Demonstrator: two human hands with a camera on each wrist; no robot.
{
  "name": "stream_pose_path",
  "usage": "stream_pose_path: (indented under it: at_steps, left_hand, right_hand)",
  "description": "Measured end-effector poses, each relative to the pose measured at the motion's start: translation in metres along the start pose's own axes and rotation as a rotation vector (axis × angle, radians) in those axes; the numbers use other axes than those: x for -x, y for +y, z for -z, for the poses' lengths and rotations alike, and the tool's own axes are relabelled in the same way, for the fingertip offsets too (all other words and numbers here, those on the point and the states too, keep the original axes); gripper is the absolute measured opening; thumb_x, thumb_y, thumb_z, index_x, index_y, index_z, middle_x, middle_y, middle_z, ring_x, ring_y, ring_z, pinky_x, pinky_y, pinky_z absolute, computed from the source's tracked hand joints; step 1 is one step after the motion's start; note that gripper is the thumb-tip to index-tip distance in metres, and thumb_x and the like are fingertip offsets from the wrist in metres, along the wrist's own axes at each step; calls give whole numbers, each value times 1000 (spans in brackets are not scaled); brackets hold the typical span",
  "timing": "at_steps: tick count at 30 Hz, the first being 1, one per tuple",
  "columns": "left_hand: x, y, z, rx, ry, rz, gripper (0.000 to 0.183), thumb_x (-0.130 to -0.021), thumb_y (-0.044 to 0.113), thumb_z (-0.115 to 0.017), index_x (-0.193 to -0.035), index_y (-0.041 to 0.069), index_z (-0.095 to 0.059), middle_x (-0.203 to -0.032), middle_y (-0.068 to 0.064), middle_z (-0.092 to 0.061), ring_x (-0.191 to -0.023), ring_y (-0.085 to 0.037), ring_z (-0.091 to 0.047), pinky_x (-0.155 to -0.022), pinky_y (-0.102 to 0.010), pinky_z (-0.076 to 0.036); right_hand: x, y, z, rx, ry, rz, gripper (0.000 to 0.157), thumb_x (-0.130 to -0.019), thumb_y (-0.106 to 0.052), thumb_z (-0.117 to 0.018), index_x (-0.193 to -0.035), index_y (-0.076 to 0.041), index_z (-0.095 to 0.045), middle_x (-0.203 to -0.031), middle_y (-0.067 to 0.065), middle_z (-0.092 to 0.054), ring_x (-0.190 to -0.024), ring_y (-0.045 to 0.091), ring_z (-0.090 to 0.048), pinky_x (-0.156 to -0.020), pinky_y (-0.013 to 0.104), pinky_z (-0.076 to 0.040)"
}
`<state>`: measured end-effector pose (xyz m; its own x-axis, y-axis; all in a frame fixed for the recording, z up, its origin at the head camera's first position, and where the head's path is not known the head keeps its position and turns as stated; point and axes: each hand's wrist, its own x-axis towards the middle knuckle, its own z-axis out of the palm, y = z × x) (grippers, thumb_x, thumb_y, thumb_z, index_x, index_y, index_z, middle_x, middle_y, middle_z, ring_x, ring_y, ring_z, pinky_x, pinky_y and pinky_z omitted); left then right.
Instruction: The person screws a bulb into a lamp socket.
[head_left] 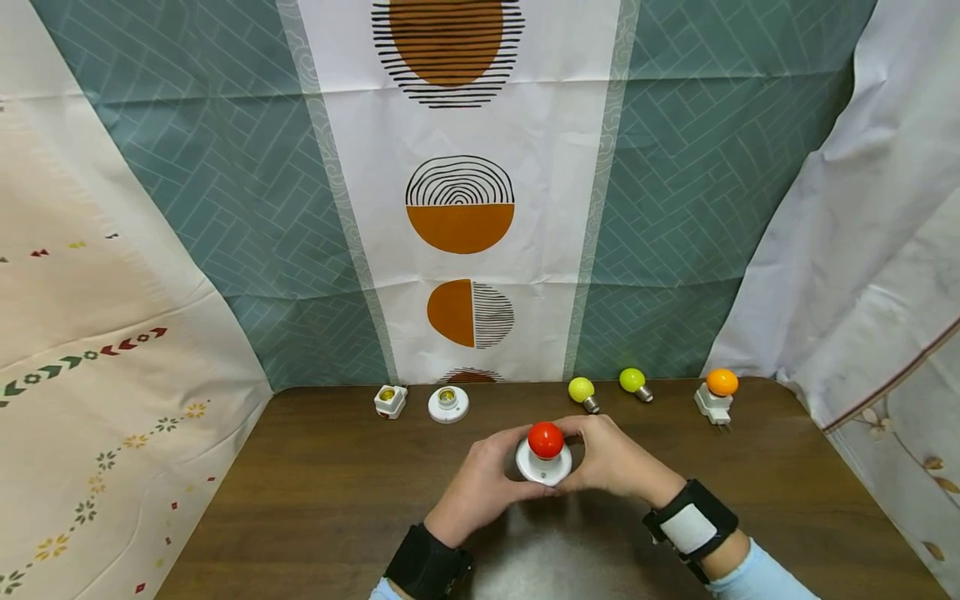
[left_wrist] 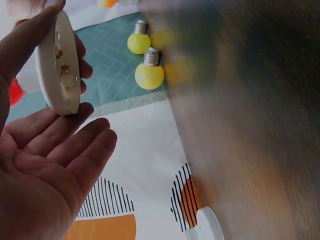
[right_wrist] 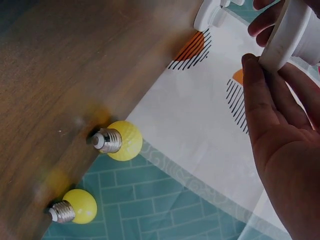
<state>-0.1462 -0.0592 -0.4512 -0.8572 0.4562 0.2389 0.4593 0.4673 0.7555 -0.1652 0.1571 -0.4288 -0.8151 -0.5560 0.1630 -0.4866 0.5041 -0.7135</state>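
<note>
Both hands hold a round white lamp holder [head_left: 543, 475] with a red bulb [head_left: 546, 440] standing in it. My left hand [head_left: 486, 477] grips its left rim between thumb and fingers. On the opposite rim, my right hand [head_left: 617, 460] pinches it the same way. In the left wrist view, the hollow underside of the lamp holder [left_wrist: 66, 75] shows small brass terminals, and it is held up off the table. From the right wrist, the holder [right_wrist: 286, 40] appears edge-on at the top right, its bulb mostly cut off.
Behind the hands stand a square white socket [head_left: 391, 402] and a round white socket [head_left: 448, 405]. Two yellow-green bulbs [head_left: 581, 389] lie further right. An orange bulb [head_left: 722, 382] sits in a white plug-in socket [head_left: 713, 406]. Curtains rise behind the brown table [head_left: 337, 483].
</note>
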Motion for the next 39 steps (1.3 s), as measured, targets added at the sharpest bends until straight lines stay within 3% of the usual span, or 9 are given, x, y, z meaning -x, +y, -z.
stream_pose_path:
  at_steps: [13, 18, 24, 30, 34, 39]
  left_hand:
    - [4, -1, -1, -2, -32, 31, 76, -66, 50, -77, -132, 27, -48, -123, 18, -51, -113, -2, -46, -96, -33, -36]
    - [3, 0, 0, -33, -25, 71, 83, -66, 56, -76, -135, 20, -47, -127, 12, -50, -116, -7, -45, -96, -34, -36]
    - [2, -1, 2, -98, 23, 118, 84, -68, 57, -74, -134, 12, -47, -131, 1, -50, -118, -13, -45, -95, -35, -38]
    - [1, -4, 4, -134, 139, 172, 72, -75, 50, -72, -130, 10, -52, -128, -4, -52, -117, -18, -47, -93, -36, -40]
    - [2, -6, 6, -150, 184, 219, 68, -78, 45, -72, -129, 6, -52, -127, -7, -52, -117, -21, -47, -93, -38, -40]
    - [3, -7, 7, -166, 188, 265, 65, -81, 43, -69, -129, 3, -51, -128, -10, -51, -118, -23, -46, -93, -38, -40]
  right_hand:
    - [2, 2, -6, 35, -3, -16, 65, -53, -36, -88, -111, -27, -61, -101, -20, -60, -95, 3, -55, -85, 33, -45]
    - [4, 6, -4, 15, 11, -33, 65, -54, -39, -88, -112, -26, -60, -103, -19, -59, -94, 4, -56, -83, 30, -45]
    - [8, 15, 6, -16, 106, -104, 68, -52, -41, -88, -112, -22, -61, -103, -14, -61, -93, 7, -58, -81, 31, -47]
    - [16, 27, 21, -7, 237, -214, 73, -50, -39, -89, -113, -16, -61, -104, -7, -62, -92, 12, -59, -82, 34, -47]
    - [26, 41, 33, 65, 282, -278, 75, -51, -42, -88, -113, -10, -60, -101, -2, -63, -89, 14, -59, -79, 34, -48]
    - [43, 62, 48, 162, 299, -344, 74, -52, -43, -88, -109, -5, -60, -96, 1, -63, -82, 14, -58, -73, 33, -48]
